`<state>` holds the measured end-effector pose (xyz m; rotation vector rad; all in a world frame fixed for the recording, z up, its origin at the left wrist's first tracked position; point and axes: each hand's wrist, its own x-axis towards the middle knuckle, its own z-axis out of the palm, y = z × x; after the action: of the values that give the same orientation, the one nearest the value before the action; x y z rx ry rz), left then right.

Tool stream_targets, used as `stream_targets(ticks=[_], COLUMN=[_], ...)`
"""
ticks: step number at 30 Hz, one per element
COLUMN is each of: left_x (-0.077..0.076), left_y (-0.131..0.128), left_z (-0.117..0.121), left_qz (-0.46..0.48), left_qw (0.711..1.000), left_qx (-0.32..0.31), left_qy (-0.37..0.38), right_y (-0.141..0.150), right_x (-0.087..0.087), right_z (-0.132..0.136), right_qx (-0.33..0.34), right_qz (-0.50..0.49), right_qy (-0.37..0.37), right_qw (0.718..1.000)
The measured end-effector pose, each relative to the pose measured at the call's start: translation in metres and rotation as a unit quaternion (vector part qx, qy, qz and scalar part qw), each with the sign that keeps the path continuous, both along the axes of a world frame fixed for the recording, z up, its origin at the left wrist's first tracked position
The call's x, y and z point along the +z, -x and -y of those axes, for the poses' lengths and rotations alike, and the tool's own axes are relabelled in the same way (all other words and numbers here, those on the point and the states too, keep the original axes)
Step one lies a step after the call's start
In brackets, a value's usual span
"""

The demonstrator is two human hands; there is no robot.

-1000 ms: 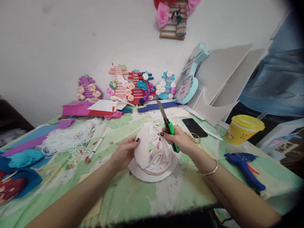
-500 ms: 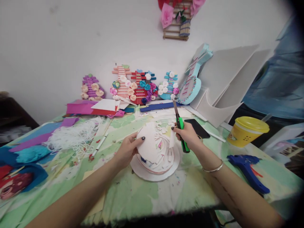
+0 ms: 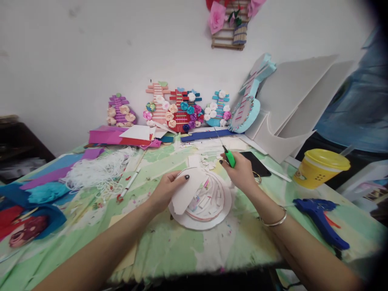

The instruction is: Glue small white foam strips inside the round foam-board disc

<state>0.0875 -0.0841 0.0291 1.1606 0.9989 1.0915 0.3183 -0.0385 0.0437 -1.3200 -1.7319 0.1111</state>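
Note:
Over a round white piece [image 3: 222, 210] on the table, my left hand [image 3: 166, 189] pinches a curved piece of white board [image 3: 188, 186], thumb on top. Small white offcuts and a few coloured bits [image 3: 209, 198] lie inside the round piece's inner ring. To its upper right, my right hand [image 3: 240, 169] is closed around a green utility knife [image 3: 230, 158]. The blade is out and points up and away, apart from the board. My right fingertips partly hide the handle.
A blue glue gun [image 3: 323, 218] and a yellow lidded bucket [image 3: 319, 171] are at the right. A black tablet-like slab [image 3: 256, 163] lies behind my right hand. White string [image 3: 97, 171] and a marker [image 3: 130, 182] are left. Decorated paper instruments [image 3: 182, 111] line the wall.
The white strip by my right fingers is no longer in them. My right hand has turned the knife, so its blade looks thinner. The board in my left hand has tilted and turned.

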Motion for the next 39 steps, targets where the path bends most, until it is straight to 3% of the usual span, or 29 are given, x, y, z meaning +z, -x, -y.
stream_targets(ticks=[5, 11, 14, 17, 20, 23, 31, 39], left_x=[0.000, 0.003, 0.004, 0.004, 0.004, 0.005, 0.007, 0.008], left_y=[-0.003, -0.010, -0.013, -0.010, -0.002, 0.005, 0.002, 0.000], left_z=[0.003, 0.009, 0.010, 0.007, 0.001, -0.002, 0.001, 0.005], left_qz=[0.030, 0.027, 0.035, 0.055, 0.092, 0.115, 0.098, 0.135], left_qw=[0.997, 0.996, 0.997, 0.998, 0.996, 0.993, 0.995, 0.990], left_qx=[-0.059, -0.080, -0.061, -0.032, -0.004, 0.013, -0.013, -0.042], left_qy=[0.026, 0.028, 0.014, 0.008, 0.008, 0.017, -0.020, -0.004], right_y=[0.013, 0.026, 0.030, 0.028, 0.021, 0.016, 0.020, 0.022], right_x=[0.000, -0.001, -0.001, 0.001, 0.004, 0.006, 0.006, 0.007], right_z=[0.013, 0.024, 0.025, 0.024, 0.023, 0.024, 0.032, 0.034], right_qx=[0.167, 0.277, 0.274, 0.272, 0.254, 0.233, 0.226, 0.210], right_qz=[-0.072, -0.110, -0.137, -0.114, -0.012, 0.107, 0.140, 0.136], right_qy=[0.146, 0.214, 0.219, 0.180, 0.111, 0.063, 0.074, 0.085], right_qw=[0.973, 0.930, 0.926, 0.939, 0.961, 0.965, 0.961, 0.964])
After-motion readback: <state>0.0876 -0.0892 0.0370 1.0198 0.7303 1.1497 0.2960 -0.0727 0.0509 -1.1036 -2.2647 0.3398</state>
